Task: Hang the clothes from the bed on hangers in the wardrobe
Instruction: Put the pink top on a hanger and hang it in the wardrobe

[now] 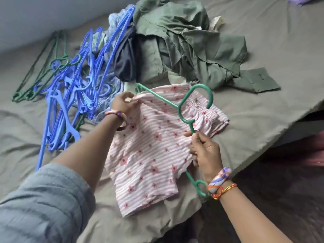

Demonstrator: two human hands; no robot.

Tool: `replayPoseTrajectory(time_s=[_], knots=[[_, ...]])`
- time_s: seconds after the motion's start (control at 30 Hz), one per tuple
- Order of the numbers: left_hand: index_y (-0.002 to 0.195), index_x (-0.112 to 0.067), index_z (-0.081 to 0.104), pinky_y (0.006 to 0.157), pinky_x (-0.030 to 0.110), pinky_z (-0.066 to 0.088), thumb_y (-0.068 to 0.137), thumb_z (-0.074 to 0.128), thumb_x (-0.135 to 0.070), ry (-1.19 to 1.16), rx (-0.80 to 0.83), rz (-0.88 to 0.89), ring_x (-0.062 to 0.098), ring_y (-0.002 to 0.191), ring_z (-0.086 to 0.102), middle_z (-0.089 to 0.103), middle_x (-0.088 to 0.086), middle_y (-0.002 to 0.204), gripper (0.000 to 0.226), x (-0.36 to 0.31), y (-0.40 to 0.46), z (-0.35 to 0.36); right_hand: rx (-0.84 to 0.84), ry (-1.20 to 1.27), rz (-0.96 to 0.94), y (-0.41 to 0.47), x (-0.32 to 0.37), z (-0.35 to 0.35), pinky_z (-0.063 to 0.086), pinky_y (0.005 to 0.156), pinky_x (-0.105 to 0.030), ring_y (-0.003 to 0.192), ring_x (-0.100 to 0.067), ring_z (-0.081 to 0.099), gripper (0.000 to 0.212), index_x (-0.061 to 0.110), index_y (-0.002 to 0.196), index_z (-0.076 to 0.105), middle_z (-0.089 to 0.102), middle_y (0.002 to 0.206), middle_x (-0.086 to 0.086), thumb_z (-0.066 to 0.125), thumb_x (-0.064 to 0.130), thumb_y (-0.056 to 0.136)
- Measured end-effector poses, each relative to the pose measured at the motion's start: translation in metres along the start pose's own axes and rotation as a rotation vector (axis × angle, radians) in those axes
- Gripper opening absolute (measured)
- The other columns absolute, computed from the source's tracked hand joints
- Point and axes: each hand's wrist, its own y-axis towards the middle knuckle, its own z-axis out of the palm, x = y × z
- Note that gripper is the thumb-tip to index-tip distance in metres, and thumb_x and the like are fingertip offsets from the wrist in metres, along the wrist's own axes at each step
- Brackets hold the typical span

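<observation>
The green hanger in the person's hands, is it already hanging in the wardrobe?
No, the green hanger lies on the pink striped garment on the bed.

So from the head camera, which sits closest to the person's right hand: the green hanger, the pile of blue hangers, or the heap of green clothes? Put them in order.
1. Green hanger: the right hand grips its lower arm, fingers curled round it.
2. Heap of green clothes: farther up the bed, beyond the pink striped garment.
3. Pile of blue hangers: far left, past the left hand.
</observation>
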Motion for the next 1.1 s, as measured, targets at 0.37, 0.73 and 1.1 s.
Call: replayPoseTrajectory(time_s=[0.37, 0.73, 1.1], knots=[[0.118, -0.021, 0.050, 0.092, 0.036, 0.041, 0.090, 0.037, -0.050, 0.492, -0.101, 1.181, 0.029, 0.107, 0.055, 0.062, 0.012, 0.119, 0.042, -0.119, -0.105, -0.041, -0.009, -0.072, -0.096, -0.050, 0.193, -0.014, 0.015, 0.032, -0.008, 0.029, 0.001, 0.017, 0.027, 0.017, 0.083, 0.061, 0.028, 0.038, 0.013, 0.041, 0.021, 0.100], [0.091, -0.019, 0.068, 0.073, 0.037, 0.032, 0.083, 0.044, -0.038, 0.335, -0.247, 1.753, 0.025, 0.075, 0.062, 0.065, 0.000, 0.080, 0.032, -0.351, -0.201, -0.074, -0.223, -0.303, -0.541, -0.158, 0.407, -0.054, 0.013, 0.032, -0.009, 0.028, -0.001, 0.017, 0.027, 0.017, 0.083, 0.063, 0.030, 0.037, 0.013, 0.043, 0.025, 0.100], [0.116, -0.019, 0.059, 0.090, 0.039, 0.034, 0.084, 0.036, -0.058, 0.122, -0.348, 1.894, 0.024, 0.100, 0.059, 0.066, 0.004, 0.108, 0.055, -0.455, -0.281, -0.103, -0.654, -0.530, -0.664, -0.327, 0.475, -0.133, 0.014, 0.034, -0.008, 0.029, -0.001, 0.017, 0.027, 0.018, 0.083, 0.065, 0.030, 0.041, 0.011, 0.045, 0.025, 0.099]])
